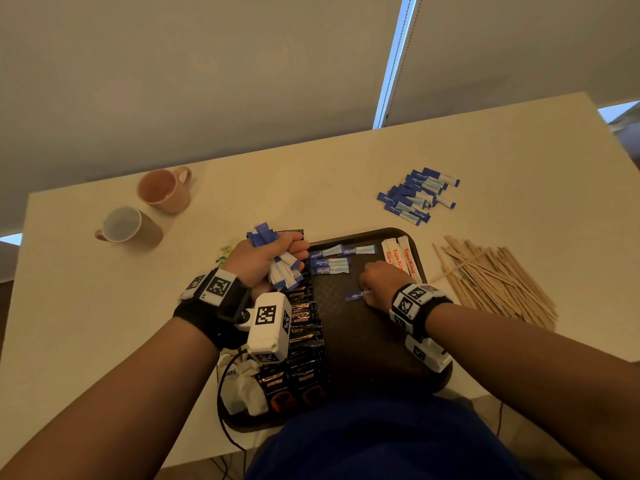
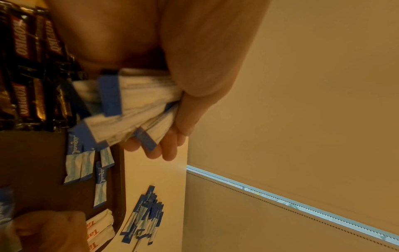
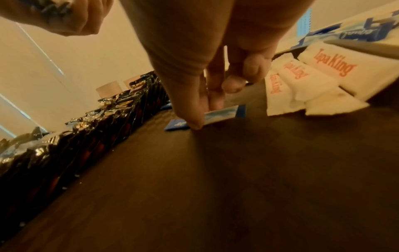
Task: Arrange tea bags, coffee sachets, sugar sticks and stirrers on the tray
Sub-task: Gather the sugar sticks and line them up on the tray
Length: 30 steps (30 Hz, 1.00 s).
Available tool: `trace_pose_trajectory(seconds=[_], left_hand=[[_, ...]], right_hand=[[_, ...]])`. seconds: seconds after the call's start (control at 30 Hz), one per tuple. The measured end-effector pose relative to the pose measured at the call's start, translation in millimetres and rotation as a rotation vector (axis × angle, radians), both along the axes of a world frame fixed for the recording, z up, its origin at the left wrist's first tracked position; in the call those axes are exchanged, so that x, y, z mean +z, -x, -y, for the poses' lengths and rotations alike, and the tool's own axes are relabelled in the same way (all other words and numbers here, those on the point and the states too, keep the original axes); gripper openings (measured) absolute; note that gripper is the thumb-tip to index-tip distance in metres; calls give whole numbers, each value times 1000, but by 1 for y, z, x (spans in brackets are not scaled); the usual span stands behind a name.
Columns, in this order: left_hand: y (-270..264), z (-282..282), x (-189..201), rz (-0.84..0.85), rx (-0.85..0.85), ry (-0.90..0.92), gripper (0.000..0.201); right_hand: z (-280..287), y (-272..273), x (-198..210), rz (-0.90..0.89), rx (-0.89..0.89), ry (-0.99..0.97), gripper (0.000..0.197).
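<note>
cream table (image 1: 311, 174) against drawn beige roller blinds (image 1: 207, 64), a bright daylight slit (image 1: 394, 64) between them

The tray (image 1: 408, 237) looked like dark matt plastic with a fine woven texture. The coffee sachets (image 1: 304, 327) along its nine o'clock side were glossy, crinkled foil. The blue-and-white sugar sticks (image 1: 329, 262) at twelve o'clock seemed smooth paper, the white packets (image 3: 302, 81) soft, fibrous paper. The stirrers (image 1: 495, 278) at three o'clock were pale bare wood, the table (image 1: 311, 174) smooth and matt.

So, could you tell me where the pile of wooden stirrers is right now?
In the head view, the wooden stirrers lie on the table, just right of the tray, nearer than the loose blue sugar sticks.
</note>
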<state>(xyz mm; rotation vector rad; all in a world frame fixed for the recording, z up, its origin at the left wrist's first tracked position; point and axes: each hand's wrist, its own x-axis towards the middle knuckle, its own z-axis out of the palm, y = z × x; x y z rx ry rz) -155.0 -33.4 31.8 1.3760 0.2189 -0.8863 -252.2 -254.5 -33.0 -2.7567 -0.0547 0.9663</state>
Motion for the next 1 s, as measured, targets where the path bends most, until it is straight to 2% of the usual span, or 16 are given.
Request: trace_pose_trajectory(seconds=[0.27, 0.43, 0.73, 1.0], left_hand=[[0, -2, 0, -12, 15, -9, 20], [-1, -2, 1, -27, 18, -17, 20], [-3, -4, 3, -29, 60, -15, 20], [-2, -3, 0, -45, 72, -20, 20]], right_hand=[[21, -33, 8, 90, -111, 86, 26], [21, -46, 8, 91, -27, 202, 26], [11, -55, 0, 79, 2, 163, 27], [21, -58, 3, 170, -98, 56, 26]])
